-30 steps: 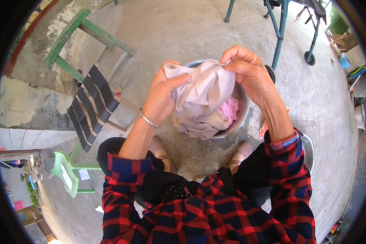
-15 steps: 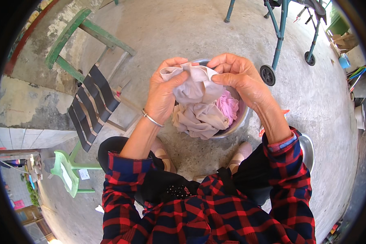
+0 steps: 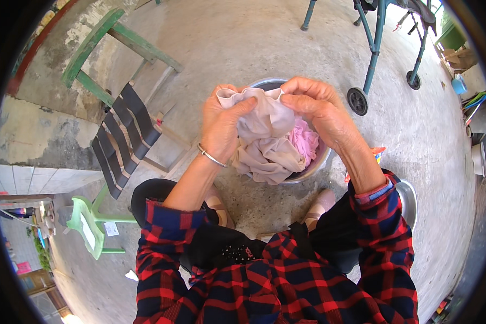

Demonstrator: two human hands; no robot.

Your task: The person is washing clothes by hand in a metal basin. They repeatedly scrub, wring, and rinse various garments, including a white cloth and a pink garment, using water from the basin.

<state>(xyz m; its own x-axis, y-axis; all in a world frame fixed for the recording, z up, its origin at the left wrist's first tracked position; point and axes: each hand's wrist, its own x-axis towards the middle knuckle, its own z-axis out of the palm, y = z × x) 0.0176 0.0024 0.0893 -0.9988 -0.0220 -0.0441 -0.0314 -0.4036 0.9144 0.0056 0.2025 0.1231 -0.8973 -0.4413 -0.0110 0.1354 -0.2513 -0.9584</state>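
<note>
Both hands grip the upper edge of a pale, greyish-beige cloth (image 3: 264, 116) above a metal basin (image 3: 321, 162). My left hand (image 3: 221, 116) pinches its left side, thumb across the front. On the other side my right hand (image 3: 316, 108) pinches the edge between thumb and fingers. The lower part of the cloth hangs onto a bunched beige cloth (image 3: 270, 159) that spills over the basin's near rim. Beside it in the basin lies a crumpled pink cloth (image 3: 305, 141). What lies deeper in the basin is hidden.
A strapped chair (image 3: 125, 137) and a green wooden frame (image 3: 92, 46) stand to my left, with a light green stool (image 3: 86, 229) nearer. A wheeled blue-green walker (image 3: 373, 59) is at the far right. Another metal basin (image 3: 409, 200) sits by my right knee.
My hands have come slightly closer together, and the left has moved a little right. The held cloth's top edge is more gathered between them.
</note>
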